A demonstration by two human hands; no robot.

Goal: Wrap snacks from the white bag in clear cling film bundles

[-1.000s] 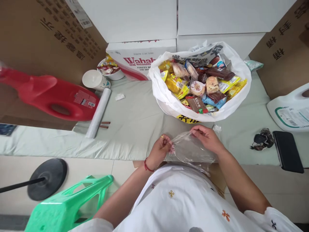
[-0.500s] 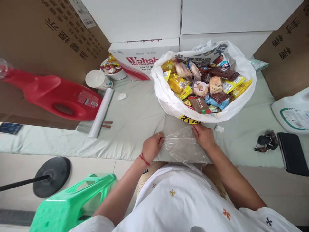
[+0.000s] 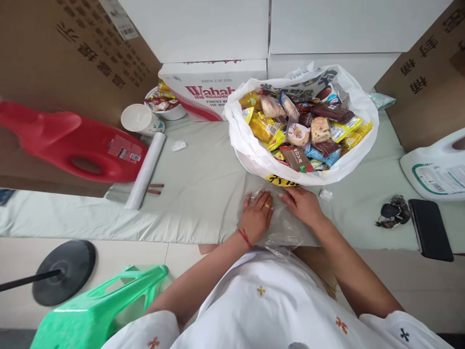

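A clear plastic bag (image 3: 285, 231) lies flattened and wrinkled at the table's front edge, against my white shirt. My left hand (image 3: 257, 215) rests palm down on its left part, fingers stretched out. At the bag's upper right corner, my right hand (image 3: 304, 206) is closed in a pinch on it; the fingertips are partly hidden. Just beyond both hands stands a white plastic carrier bag (image 3: 242, 145), its mouth wide, filled with wrapped snacks (image 3: 298, 133) in yellow, brown and blue packaging.
On the left are a red jug (image 3: 90, 145), a white roll (image 3: 145, 172), a paper cup (image 3: 140, 121) and a tub of snacks. A Wahaha carton (image 3: 214, 92) stands behind. Keys (image 3: 392, 212), a black phone (image 3: 431, 228) and a white jug (image 3: 436, 167) are right. A green stool (image 3: 83, 310) stands below left.
My left hand has gone from pinching the clear bag's left edge to lying flat on it, farther right. My right hand stays at the bag's upper right corner. The view has shifted slightly.
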